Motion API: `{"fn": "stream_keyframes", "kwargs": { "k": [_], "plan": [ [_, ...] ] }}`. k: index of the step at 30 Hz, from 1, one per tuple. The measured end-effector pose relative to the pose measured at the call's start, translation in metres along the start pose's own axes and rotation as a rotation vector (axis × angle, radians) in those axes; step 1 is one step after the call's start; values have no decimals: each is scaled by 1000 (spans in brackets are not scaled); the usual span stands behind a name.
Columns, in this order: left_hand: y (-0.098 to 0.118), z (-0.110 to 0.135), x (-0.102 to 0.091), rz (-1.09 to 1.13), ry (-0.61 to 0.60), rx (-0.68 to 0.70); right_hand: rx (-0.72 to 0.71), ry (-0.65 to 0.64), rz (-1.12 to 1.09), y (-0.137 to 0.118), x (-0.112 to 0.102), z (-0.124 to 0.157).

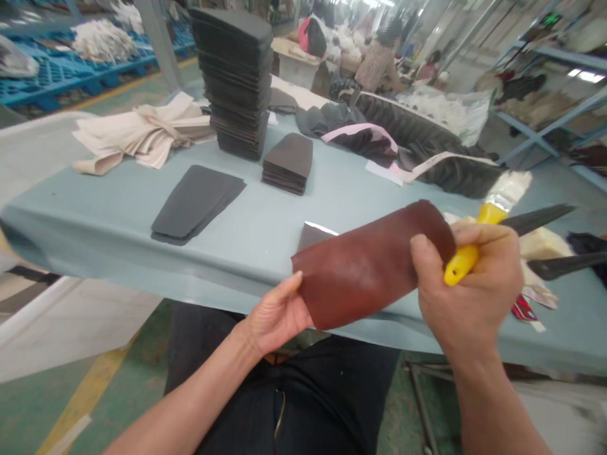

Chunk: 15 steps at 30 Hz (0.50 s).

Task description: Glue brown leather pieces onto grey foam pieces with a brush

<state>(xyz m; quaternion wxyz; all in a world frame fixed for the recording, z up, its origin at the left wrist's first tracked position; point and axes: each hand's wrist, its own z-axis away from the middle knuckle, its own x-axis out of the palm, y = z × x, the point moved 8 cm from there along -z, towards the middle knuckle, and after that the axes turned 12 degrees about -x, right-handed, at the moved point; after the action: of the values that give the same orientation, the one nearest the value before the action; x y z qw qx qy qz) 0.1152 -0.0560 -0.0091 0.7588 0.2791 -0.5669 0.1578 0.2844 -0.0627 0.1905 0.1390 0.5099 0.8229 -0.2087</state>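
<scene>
A reddish-brown leather piece is held up over the table's front edge, bent in a slight curve. My left hand grips its left end, thumb on top and the other fingers underneath. At the right end, the thumb of my right hand presses on the leather. That same hand also keeps hold of a paintbrush with a yellow handle, its pale bristles pointing up and away. Partly covered by the leather, a dark flat piece with a whitish edge lies on the table.
Dark panels stand in a tall stack, beside a shorter stack and several fanned panels. Cream strips lie tied at the left. Dark gathered pieces line the back. Black-bladed tools sit at right; a person is beyond.
</scene>
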Motion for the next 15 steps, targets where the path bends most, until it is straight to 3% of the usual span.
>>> {"fn": "stream_keyframes", "kwargs": {
  "k": [3, 6, 11, 15],
  "plan": [
    [-12, 6, -16, -115, 204, -27, 49, 23, 94, 8, -15, 34],
    [-12, 18, -23, -369, 345, -44, 100, 14, 154, 22, -26, 67],
    [21, 34, -13, -996, 530, 99, 302, -39, 212, 54, -27, 110],
    [35, 34, -3, -1148, 651, 158, 334, -69, 161, 56, -16, 117]
  ]
}}
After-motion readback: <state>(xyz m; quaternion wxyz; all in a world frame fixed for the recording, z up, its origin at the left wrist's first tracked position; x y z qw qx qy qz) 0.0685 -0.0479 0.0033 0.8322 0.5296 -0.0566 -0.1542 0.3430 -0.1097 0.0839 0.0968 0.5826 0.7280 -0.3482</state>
